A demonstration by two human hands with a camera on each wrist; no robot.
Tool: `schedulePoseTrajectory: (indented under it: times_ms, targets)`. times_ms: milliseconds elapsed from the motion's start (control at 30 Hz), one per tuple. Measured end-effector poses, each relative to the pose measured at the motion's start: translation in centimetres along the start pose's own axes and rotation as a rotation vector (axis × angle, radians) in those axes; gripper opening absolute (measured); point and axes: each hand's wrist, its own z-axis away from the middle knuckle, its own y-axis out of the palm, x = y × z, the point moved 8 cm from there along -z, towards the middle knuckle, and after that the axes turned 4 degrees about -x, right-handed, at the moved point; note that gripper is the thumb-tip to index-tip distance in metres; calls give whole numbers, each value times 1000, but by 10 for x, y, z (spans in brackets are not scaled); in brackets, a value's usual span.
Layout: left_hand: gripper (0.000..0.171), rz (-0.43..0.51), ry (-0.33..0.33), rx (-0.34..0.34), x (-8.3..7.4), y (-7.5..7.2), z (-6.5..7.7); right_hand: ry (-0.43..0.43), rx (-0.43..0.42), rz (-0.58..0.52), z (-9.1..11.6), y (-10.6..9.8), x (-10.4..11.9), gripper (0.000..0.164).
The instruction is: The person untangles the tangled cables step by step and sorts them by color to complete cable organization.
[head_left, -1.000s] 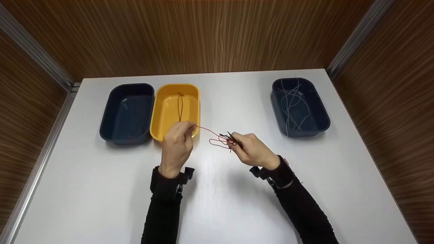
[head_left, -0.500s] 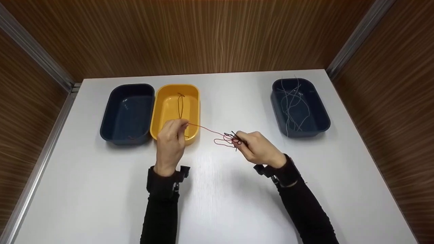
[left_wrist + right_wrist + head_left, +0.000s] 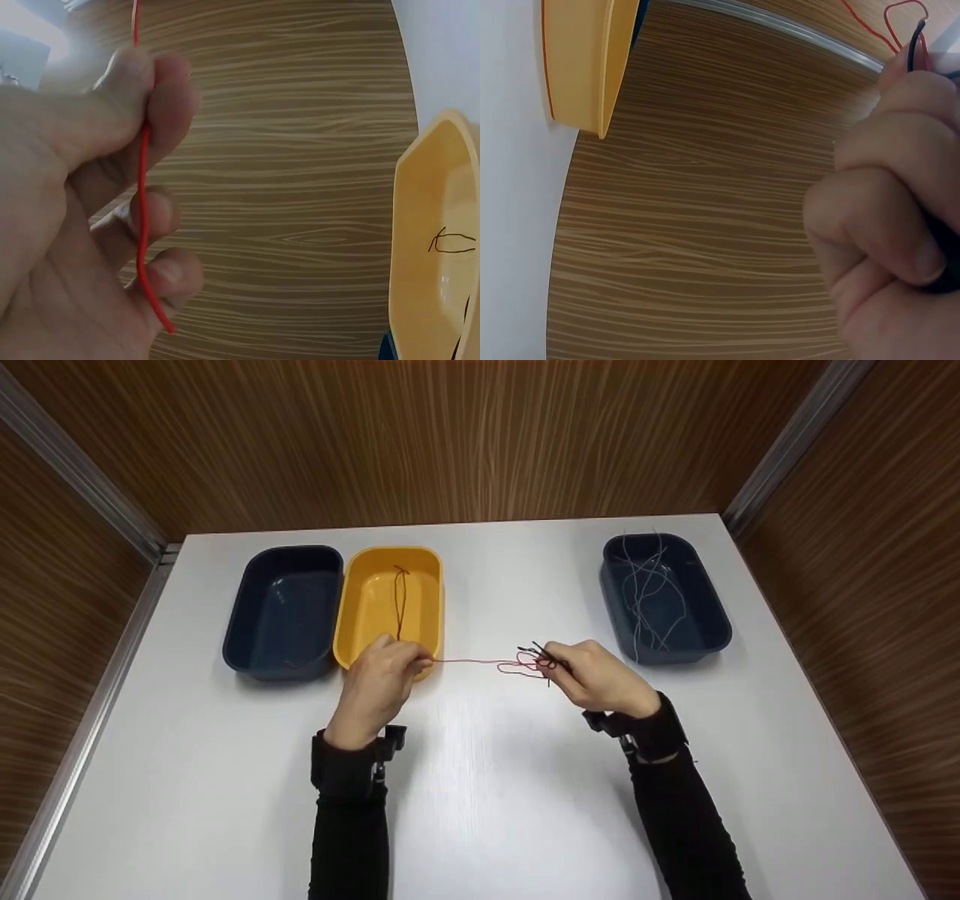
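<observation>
Between thumb and forefinger my left hand (image 3: 379, 682) pinches a thin red wire (image 3: 142, 187), whose short end hangs across the palm in the left wrist view. This wire runs taut across to my right hand (image 3: 600, 679), where a slack red loop also sticks out. Fingers curled, the right hand grips a bundle of black wires (image 3: 916, 45) along with the red; most of the bundle is hidden in the fist. My left hand is over the front part of a yellow bin (image 3: 367, 607), in which a dark wire loop (image 3: 450, 235) lies.
A dark blue bin (image 3: 277, 615) stands against the yellow one on its left, with a small reddish piece inside. At the back right, another dark blue bin (image 3: 709, 641) holds several grey wires, some poking above its rim. Wood-patterned panels (image 3: 480, 442) enclose the white table.
My right hand has moved right, away from the left hand. The red wire between them has grown longer and straightened. My left hand went slightly left, then a little toward the near edge.
</observation>
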Motion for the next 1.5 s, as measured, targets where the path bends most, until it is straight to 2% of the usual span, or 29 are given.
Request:
schedulePoseTrajectory:
  times_ms: [100,167,300,600,800,1000,1200,1500]
  targets:
    - [10,6,-24,104,1,3,2,36,53,-6,2,0,-6,16]
    - [9,26,-53,140,2,4,4,46,75,-12,3,0,-9,16]
    - [10,47,-93,169,4,2,6,43,88,-23,5,-1,-10,17]
    - [10,67,-90,248,5,6,10,37,54,-37,8,-10,-15,17]
    - [10,77,-85,248,6,5,10,-6,-51,-15,7,-19,-15,15]
    - [11,88,-106,240,8,2,11,17,-140,17,5,-24,-17,19]
    - [13,103,-111,180,8,-6,9,13,-177,36,4,-25,-18,22]
    - [14,67,-78,146,6,-12,8,66,-315,61,1,-28,-22,18]
